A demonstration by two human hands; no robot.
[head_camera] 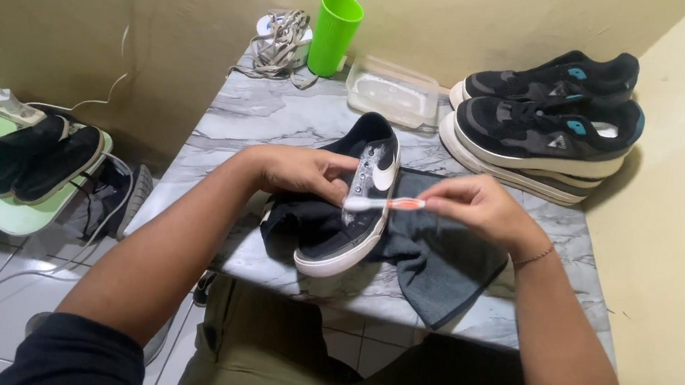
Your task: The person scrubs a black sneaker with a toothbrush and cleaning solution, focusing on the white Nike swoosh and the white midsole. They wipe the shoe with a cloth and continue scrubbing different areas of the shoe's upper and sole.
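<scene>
left hand [302,171] grips the black sneaker [349,210] on the dark cloth [437,268] on the table [265,115]; right hand [478,206] pinches a toothbrush [384,205], scrubbing its side; likely short firm strokes next

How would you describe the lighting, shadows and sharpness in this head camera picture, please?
Head view: soft, even indoor light with no harsh glare; the marble table shows only a dull sheen. The pair of black sneakers casts a soft shadow on the right wall. The shoe and both hands are fairly sharp; the toothbrush bristles look slightly smeared. Straight edges bend little.
</scene>
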